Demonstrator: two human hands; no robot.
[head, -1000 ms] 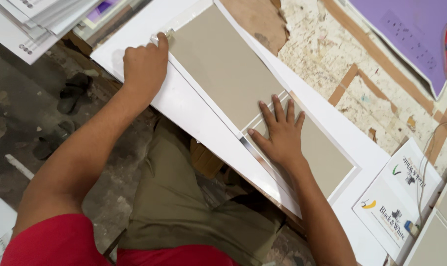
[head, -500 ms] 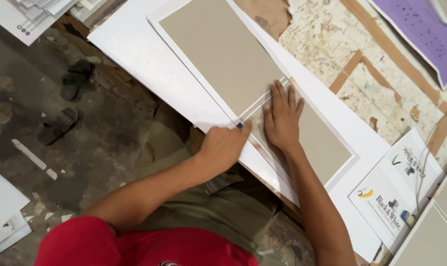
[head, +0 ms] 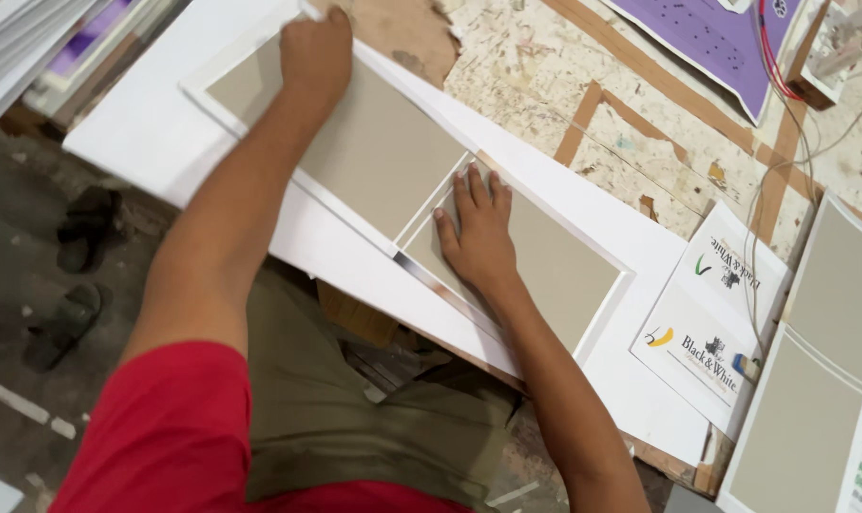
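Half a second ago the left hand (head: 315,52) was down by the near edge beside the right; it has since gone up to the far corner of the white sheet (head: 155,133), where its fingers are clenched on the far end of the upper grey board (head: 383,157). The right hand (head: 478,233) has stayed flat, fingers spread and released, pressing on the lower grey board (head: 555,271).

Two grey boards lie end to end on the one white sheet, with a narrow white gap between them. The sheet overhangs the near edge of the surface (head: 545,85), a worn top patched with brown tape.

Two printed cards (head: 711,328) lie just beside the sheet on the right, with two more grey boards (head: 811,380) beyond them. A purple sheet (head: 707,38) sits at the far side, crossed by red and pale wires (head: 783,114). A stack of white sheets (head: 41,43) is cut off at the top left. Two dark sandals (head: 75,275) lie on the floor.

The left forearm hides part of the upper board; whether the hand grips anything else cannot be told.
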